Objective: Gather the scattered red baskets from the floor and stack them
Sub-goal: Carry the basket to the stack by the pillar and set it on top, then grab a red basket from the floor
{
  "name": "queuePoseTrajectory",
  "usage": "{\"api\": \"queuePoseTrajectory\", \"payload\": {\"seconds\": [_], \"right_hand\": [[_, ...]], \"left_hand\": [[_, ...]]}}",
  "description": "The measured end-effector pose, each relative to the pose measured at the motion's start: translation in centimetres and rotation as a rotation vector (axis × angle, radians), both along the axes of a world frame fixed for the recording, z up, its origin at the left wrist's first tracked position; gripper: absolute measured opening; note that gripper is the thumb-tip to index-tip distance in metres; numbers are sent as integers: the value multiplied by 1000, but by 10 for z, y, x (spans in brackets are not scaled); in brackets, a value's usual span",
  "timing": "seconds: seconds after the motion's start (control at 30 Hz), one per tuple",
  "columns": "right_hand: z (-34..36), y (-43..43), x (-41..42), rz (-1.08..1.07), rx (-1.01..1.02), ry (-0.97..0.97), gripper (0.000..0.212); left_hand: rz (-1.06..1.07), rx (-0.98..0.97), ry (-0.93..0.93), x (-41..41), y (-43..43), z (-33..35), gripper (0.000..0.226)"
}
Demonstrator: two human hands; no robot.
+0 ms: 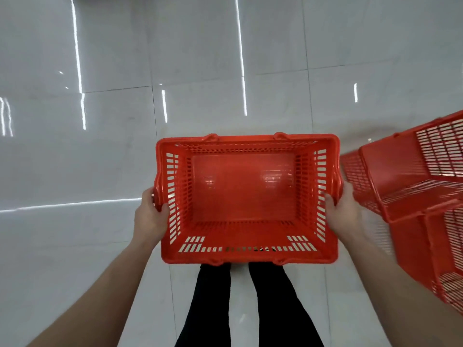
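Note:
I hold an empty red basket (246, 256) level in front of me, its opening facing up. My left hand (150, 216) grips its left rim and my right hand (344, 211) grips its right rim. The basket hangs above the floor, over my legs. To the right stands a stack of red baskets (411, 176), partly cut off by the frame's edge; its top basket has slotted walls and sits close beside my right hand. The held basket and the stack are apart.
The floor (100, 159) is glossy white tile with streaks of reflected light. My legs in black trousers (250, 309) show below the held basket. Open floor spreads ahead and to the left.

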State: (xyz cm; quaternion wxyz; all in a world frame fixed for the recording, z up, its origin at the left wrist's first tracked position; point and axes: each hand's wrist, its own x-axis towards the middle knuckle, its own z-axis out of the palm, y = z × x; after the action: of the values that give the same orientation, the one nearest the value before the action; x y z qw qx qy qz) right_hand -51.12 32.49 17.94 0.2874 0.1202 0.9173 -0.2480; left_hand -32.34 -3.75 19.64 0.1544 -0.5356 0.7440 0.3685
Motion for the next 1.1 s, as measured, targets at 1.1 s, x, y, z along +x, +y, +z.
{"api": "queuePoseTrajectory", "payload": {"seconds": [1.1], "right_hand": [[415,217,206,-463,287,-8,69]], "left_hand": [[-1589,-117,190,-119,299,388,74]]}}
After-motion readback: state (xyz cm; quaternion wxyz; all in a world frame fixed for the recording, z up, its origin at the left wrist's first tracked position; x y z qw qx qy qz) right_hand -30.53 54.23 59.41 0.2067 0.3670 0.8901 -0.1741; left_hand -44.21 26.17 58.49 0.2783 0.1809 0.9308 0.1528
